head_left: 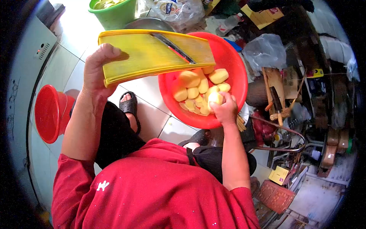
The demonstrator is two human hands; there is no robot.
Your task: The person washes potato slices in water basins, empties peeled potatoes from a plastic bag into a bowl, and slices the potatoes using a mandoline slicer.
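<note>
My left hand (100, 66) grips one end of a yellow mandoline slicer (145, 57), thumb over its top face. The slicer's slanted metal blade (173, 49) faces up, and its far end reaches over a red basin (240, 82). In my right hand (225, 110) is a peeled potato (215, 98), held above the near right part of the basin. Below it lie several whole peeled potatoes (219, 76) and some thin potato slices (192, 106). The slicer hides the basin's far left part.
A red bucket (48, 113) stands on the tiled floor at left. At the back are a green tub (114, 15) with pale slices and a metal bowl (148, 24). Plastic bags (265, 51), a knife (274, 97) and a metal-framed stool or rack (284, 149) crowd the right side.
</note>
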